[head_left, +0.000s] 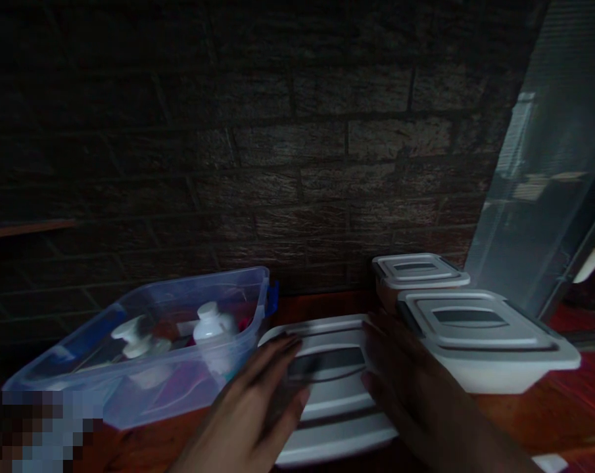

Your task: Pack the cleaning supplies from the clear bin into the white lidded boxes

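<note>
A white lid [327, 410] with a dark grey panel and grey stripes lies in front of me, like the lids on the boxes to the right. What is below it is hidden. My left hand [258, 401] reaches over its left side, fingers stretched out and slightly blurred. Over its right edge lies my right hand [408, 387], dim, its fingers extended. Both hands appear to touch the lid, and neither grips anything that I can see. Left of them stands a clear plastic bin [173, 368] holding a white bottle [213, 335] and a white pump dispenser [137, 338].
Close on the right is a lidded white box [494, 345], with a smaller lidded box [420, 270] behind it. Everything sits on a reddish-brown wooden surface [548, 410]. A dark brick wall [297, 157] rises behind, with a glass pane [538, 164] at the right.
</note>
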The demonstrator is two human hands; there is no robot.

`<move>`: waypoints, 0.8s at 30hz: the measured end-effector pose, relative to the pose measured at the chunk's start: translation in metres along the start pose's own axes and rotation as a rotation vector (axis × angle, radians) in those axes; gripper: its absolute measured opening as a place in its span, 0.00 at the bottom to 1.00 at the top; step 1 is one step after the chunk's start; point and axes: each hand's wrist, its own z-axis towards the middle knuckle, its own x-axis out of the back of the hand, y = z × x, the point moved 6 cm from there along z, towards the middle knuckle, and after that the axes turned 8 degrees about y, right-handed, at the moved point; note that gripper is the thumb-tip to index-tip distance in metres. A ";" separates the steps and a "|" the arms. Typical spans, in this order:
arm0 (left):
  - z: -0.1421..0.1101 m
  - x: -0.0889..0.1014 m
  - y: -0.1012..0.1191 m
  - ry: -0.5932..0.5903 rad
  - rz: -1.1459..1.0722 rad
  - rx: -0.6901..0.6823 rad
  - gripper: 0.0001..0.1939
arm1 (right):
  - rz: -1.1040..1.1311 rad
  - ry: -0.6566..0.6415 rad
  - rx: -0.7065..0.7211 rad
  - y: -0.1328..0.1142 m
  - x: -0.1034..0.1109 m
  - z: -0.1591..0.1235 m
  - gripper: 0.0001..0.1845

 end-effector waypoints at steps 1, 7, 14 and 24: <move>0.010 -0.001 0.005 -0.027 -0.006 0.001 0.30 | -0.025 -0.077 0.011 0.000 -0.006 0.012 0.37; 0.024 -0.020 0.002 -0.191 -0.017 0.077 0.36 | -0.026 -0.385 0.008 0.007 -0.032 0.034 0.43; 0.016 -0.022 0.005 -0.299 0.002 0.064 0.41 | -0.003 -0.430 0.000 0.012 -0.036 0.025 0.46; 0.024 -0.016 -0.004 -0.123 -0.084 0.105 0.33 | 0.260 -0.223 -0.114 0.020 -0.022 0.024 0.30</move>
